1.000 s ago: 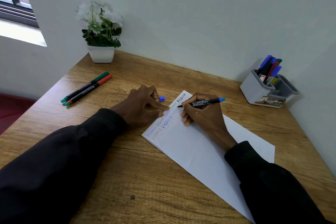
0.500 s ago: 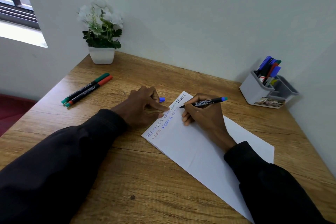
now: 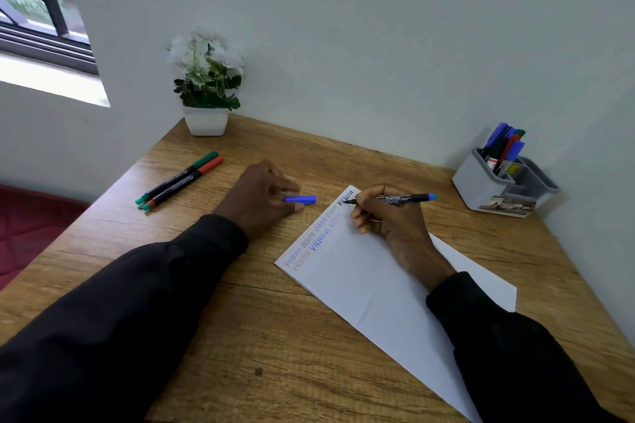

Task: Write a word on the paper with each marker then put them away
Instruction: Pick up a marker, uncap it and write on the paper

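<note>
A white sheet of paper (image 3: 374, 288) lies slanted on the wooden desk (image 3: 275, 347), with the same word written several times in different colours along its far edge. My right hand (image 3: 388, 220) grips a black marker with a blue end (image 3: 402, 198), its tip at the paper's far corner beside the black word. My left hand (image 3: 259, 199) rests on the desk just left of the paper, and a blue cap (image 3: 301, 199) sticks out between its curled fingers. A green marker (image 3: 177, 177) and a red marker (image 3: 184, 183) lie capped side by side at the left.
A grey holder (image 3: 481, 182) with several markers stands at the back right against the wall. A white potted plant (image 3: 206, 86) sits in the back left corner. The desk's left edge drops toward a red cushion (image 3: 31, 227).
My left hand has slid left off the paper's edge, and the blue cap now shows beyond its fingers. My right hand with the marker has hardly moved.
</note>
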Demonstrator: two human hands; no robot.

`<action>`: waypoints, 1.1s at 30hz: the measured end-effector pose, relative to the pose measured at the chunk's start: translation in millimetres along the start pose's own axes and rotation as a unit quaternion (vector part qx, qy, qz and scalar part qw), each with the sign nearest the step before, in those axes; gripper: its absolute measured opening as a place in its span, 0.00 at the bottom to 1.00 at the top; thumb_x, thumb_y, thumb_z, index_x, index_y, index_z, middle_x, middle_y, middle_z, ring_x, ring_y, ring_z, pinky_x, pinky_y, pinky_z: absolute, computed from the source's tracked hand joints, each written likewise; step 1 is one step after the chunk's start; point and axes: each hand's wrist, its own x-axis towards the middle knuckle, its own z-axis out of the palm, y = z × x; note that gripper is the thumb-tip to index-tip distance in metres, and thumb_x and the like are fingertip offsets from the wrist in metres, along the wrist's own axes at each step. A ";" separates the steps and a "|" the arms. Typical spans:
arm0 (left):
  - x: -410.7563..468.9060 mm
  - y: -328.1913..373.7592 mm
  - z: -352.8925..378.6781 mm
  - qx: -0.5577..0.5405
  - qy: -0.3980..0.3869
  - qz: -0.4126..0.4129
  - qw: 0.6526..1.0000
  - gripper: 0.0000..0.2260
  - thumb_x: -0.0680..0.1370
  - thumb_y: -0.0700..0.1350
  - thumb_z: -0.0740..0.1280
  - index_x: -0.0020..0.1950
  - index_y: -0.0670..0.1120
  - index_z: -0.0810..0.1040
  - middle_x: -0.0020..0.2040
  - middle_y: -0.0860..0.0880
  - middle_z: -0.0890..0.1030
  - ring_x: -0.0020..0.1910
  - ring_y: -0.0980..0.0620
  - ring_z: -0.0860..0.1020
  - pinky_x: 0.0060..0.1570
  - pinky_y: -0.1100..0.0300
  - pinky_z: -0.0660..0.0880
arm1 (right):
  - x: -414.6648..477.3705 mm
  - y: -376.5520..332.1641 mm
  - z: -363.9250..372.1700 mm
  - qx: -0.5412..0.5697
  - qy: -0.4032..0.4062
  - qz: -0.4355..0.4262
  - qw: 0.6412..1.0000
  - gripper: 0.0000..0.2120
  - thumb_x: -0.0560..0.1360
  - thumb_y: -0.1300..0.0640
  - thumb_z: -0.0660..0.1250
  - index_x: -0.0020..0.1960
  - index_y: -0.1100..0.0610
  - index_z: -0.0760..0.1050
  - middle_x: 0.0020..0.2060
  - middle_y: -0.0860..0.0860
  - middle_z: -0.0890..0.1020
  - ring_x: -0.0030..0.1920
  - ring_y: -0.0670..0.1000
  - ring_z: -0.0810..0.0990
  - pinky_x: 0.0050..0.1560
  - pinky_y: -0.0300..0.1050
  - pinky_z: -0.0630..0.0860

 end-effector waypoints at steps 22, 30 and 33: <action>-27.1 38.4 -23.3 -0.277 0.021 0.014 0.960 0.09 0.72 0.36 0.74 0.51 0.45 0.85 0.45 0.49 0.86 0.45 0.52 0.84 0.44 0.67 0.78 | -47.7 -41.1 -3.1 0.096 -0.104 -0.083 0.987 0.11 0.76 0.62 0.65 0.53 0.67 0.81 0.50 0.73 0.84 0.40 0.63 0.87 0.40 0.48 0.84; -41.4 64.5 -33.2 -0.231 -0.008 0.052 0.972 0.11 0.72 0.36 0.74 0.46 0.52 0.84 0.39 0.61 0.85 0.41 0.61 0.82 0.40 0.71 0.76 | -66.8 -50.3 5.3 -0.062 -0.065 -0.133 0.987 0.09 0.77 0.61 0.72 0.52 0.66 0.84 0.46 0.62 0.88 0.43 0.64 0.88 0.38 0.48 0.84; -43.9 73.3 -32.2 -0.242 0.008 0.049 0.969 0.12 0.71 0.35 0.74 0.44 0.53 0.84 0.37 0.61 0.85 0.40 0.60 0.83 0.40 0.70 0.77 | -72.3 -51.0 6.7 -0.087 -0.035 -0.167 0.981 0.05 0.78 0.63 0.72 0.51 0.65 0.86 0.43 0.60 0.89 0.38 0.62 0.88 0.36 0.47 0.83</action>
